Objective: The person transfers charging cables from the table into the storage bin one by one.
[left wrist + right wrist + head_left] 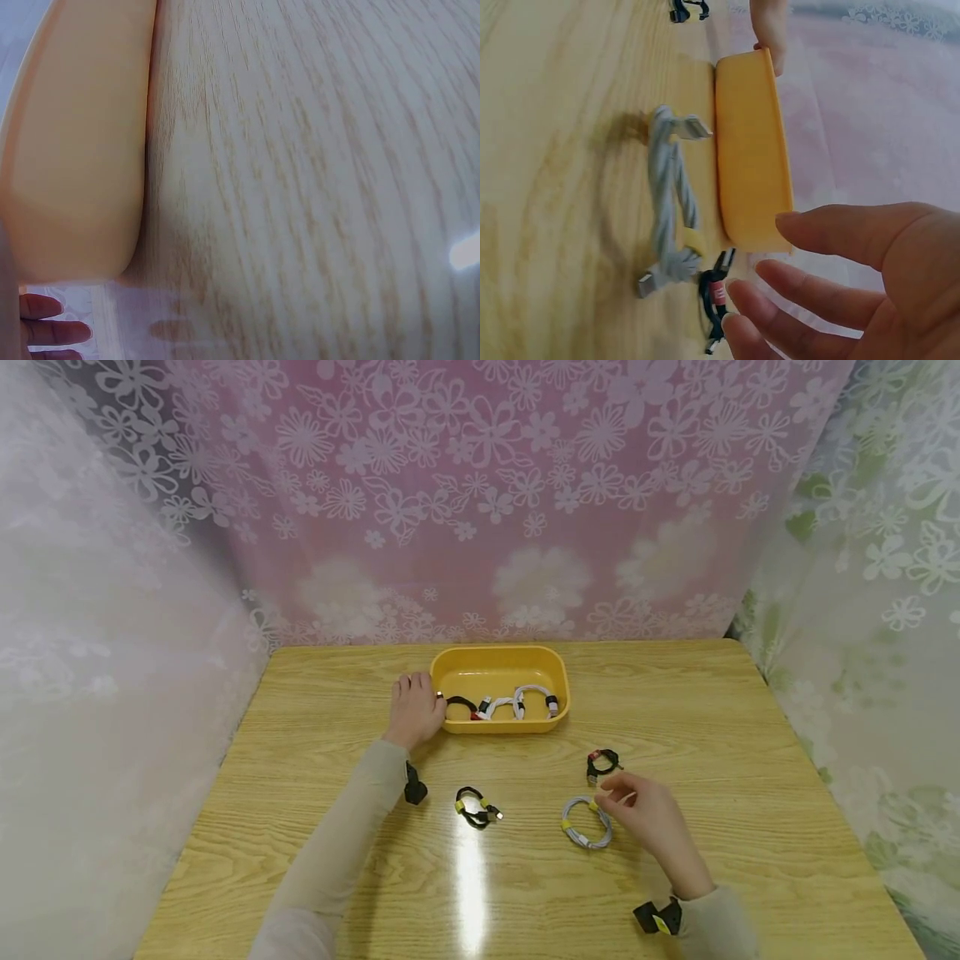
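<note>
My left hand [415, 708] grips the left end of a yellow plastic bin [498, 727], thumb at the rim; three of its fingers [56, 330] show past the bin's wall in the left wrist view. Over the right side of a grey coiled charging cable [585, 842] with yellow ties is my right hand [648, 814]. Its thumb and fingers stand apart in the right wrist view, with nothing between them. There the grey cable [660, 187] looks blurred, close over the table. Just beyond that hand lies a small black cable [602, 762] with a red tie.
Another black coiled cable [472, 810] with yellow ties lies on the wooden table [300, 827], front left of the grey one. Inside the bin are white cables [532, 693] and a black cable [461, 702]. Flowered curtains [487, 527] hang behind and at both sides.
</note>
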A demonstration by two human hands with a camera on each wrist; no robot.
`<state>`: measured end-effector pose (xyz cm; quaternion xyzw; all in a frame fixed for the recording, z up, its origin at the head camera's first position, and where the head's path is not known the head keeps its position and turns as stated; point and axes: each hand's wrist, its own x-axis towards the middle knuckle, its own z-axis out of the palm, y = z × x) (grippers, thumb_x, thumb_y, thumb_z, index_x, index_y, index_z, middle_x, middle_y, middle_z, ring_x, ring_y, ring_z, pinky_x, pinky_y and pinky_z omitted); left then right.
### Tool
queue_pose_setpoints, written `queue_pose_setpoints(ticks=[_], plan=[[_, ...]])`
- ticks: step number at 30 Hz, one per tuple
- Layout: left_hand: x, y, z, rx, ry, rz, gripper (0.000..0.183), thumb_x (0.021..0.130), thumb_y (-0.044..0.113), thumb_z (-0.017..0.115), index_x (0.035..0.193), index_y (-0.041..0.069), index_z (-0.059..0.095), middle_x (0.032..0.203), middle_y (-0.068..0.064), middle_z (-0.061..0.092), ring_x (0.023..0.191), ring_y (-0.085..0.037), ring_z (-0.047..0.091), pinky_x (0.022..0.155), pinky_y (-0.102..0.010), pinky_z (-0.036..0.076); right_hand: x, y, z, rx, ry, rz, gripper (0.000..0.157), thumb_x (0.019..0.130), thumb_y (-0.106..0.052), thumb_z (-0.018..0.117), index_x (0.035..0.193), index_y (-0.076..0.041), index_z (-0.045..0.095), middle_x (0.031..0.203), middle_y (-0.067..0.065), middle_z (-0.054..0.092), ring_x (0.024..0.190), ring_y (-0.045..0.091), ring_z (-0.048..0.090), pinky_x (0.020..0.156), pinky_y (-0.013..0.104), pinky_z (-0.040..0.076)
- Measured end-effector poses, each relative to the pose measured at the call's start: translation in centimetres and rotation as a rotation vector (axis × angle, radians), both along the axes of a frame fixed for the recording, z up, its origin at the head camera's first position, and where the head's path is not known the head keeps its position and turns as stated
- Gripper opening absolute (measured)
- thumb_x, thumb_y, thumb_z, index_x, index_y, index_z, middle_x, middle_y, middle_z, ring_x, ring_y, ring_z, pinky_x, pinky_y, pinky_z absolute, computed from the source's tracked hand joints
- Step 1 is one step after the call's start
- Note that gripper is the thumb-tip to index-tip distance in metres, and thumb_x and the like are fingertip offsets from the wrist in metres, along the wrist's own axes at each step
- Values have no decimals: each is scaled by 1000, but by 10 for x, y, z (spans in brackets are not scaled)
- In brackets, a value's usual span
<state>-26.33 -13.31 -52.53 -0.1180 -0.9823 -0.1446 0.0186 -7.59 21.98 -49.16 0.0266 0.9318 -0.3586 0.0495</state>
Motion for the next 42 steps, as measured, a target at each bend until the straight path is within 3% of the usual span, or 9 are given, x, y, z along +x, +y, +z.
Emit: queue_pose_setpoints(ticks=[12, 26, 42], plan=[[-1, 0, -2, 4, 25, -1, 29, 98, 23, 41, 112, -2, 44, 112, -21, 46, 104, -39, 36, 97, -51, 26, 7, -3, -19, 8, -107, -46, 22, 85, -20, 74, 102, -7, 71, 84, 0, 65, 76, 17, 59, 64, 35, 45], [-1, 0, -2, 8, 17, 5, 26, 98, 21, 42, 111, -2, 44, 112, -21, 47, 104, -39, 37, 97, -51, 27, 5, -4, -30, 36, -98, -72, 17, 82, -15, 73, 97, -6, 72, 79, 0, 64, 70, 16, 56, 62, 35, 42], [-2, 0, -3, -8, 2, 11, 26, 98, 23, 41, 111, 0, 43, 113, -20, 46, 105, -39, 37, 97, -50, 26, 0, -6, -25, -61, -79, -65, 18, 85, -13, 75, 98, -1, 71, 80, 2, 66, 72, 16, 58, 63, 34, 45]])
